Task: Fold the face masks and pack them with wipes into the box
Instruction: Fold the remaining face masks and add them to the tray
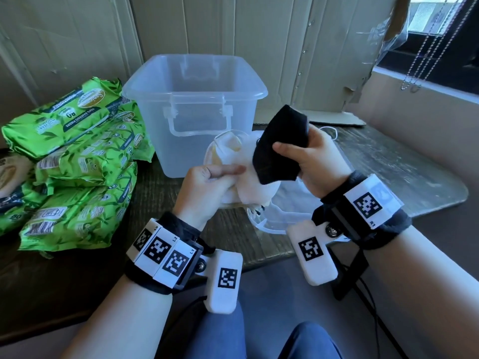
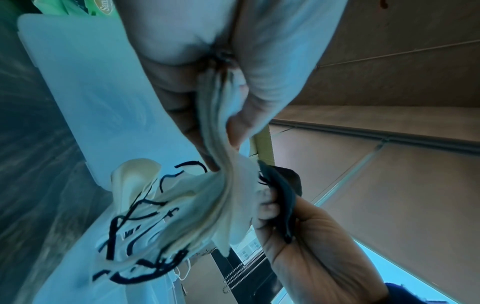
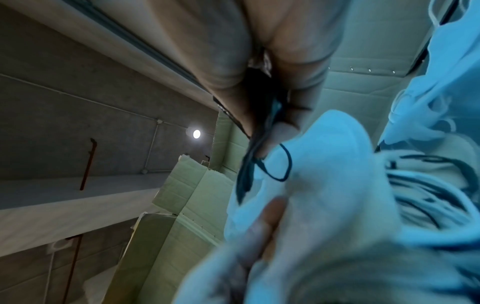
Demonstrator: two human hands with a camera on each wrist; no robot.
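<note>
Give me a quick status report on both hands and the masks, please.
Left hand grips a bunch of white masks. Right hand holds a folded black mask. Clear box open, nothing visible inside; wipes packs stacked beside it. Nothing blocking.

Head view: bright daylight enters from the window (image 1: 440,19) at upper right; glare on the worktop (image 1: 388,161); edges bowed by the wide lens. Both wrist views: dim, blue-tinted, motion-blurred, near surfaces out of focus; a ceiling lamp (image 3: 196,134) glows.
</note>
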